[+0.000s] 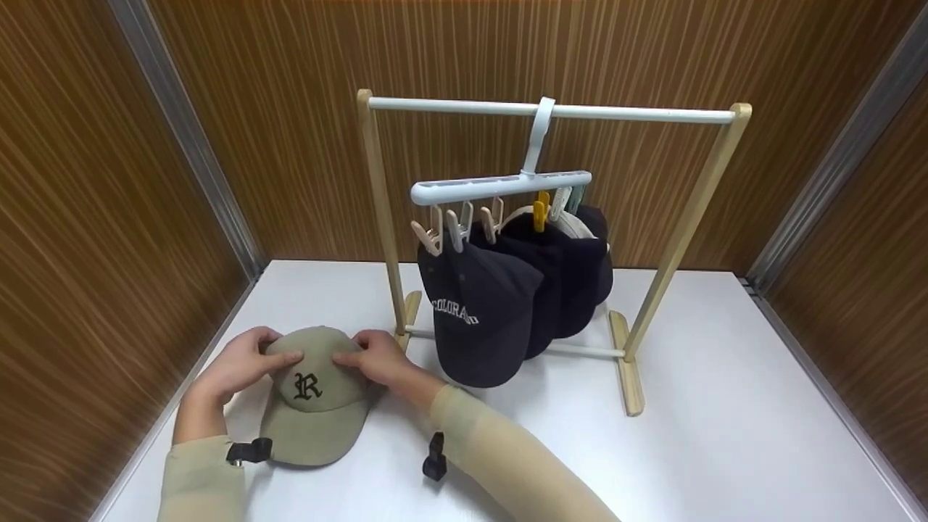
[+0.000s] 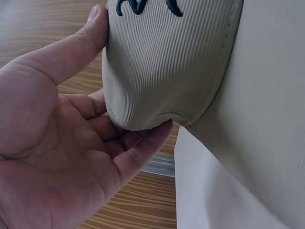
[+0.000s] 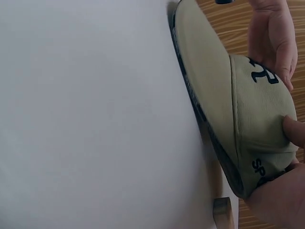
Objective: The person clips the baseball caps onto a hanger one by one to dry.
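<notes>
An olive-green baseball cap (image 1: pixel 322 366) with a dark letter R on its front is at the left of the white table, brim toward me. My left hand (image 1: pixel 243 362) grips the crown's left side, thumb on the front and fingers curled round behind. On the opposite side my right hand (image 1: pixel 380 357) holds the crown the same way, its thumb near the letter. In the left wrist view, the fingertips (image 2: pixel 159 131) press a fold into the ribbed cloth. Lettering beginning "SP" shows on the cap's side in the right wrist view, beside my right hand (image 3: pixel 281 195).
Right of the cap stands a wooden rack (image 1: pixel 678 232) with a white top bar (image 1: pixel 457 106). A pale blue clip hanger (image 1: pixel 500 188) hangs from it, its clips holding several dark caps, the front one a navy Colorado cap (image 1: pixel 482 312). Wood-grain walls (image 1: pixel 290 130) enclose the table (image 1: pixel 725 420).
</notes>
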`<state>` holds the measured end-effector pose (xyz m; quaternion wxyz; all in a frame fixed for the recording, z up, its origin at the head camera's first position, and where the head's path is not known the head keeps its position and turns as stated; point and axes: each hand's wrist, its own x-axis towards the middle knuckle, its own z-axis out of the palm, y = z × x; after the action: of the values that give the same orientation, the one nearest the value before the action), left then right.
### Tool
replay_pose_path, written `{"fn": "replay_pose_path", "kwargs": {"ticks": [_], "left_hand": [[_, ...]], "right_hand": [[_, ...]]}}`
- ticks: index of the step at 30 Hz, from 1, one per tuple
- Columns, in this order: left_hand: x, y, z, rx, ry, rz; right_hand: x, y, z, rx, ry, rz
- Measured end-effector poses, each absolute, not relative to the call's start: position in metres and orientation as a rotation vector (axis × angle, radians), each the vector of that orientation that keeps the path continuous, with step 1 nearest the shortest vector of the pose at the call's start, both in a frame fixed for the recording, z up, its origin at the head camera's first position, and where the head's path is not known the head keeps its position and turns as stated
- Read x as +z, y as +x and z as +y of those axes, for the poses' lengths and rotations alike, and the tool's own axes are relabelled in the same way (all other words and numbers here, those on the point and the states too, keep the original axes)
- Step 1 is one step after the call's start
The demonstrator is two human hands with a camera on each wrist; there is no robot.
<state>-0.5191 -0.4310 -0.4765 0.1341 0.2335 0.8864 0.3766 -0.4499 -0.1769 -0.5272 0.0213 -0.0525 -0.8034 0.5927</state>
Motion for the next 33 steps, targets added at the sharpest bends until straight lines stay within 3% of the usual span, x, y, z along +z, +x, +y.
{"fn": "replay_pose_path", "kwargs": {"ticks": [33], "left_hand": [[-0.467,-0.51,-0.416,1.598,0.888,2.393]], "right_hand": [[-0.487,-0.4,-0.158,1.399,0.276,-2.316]]}}
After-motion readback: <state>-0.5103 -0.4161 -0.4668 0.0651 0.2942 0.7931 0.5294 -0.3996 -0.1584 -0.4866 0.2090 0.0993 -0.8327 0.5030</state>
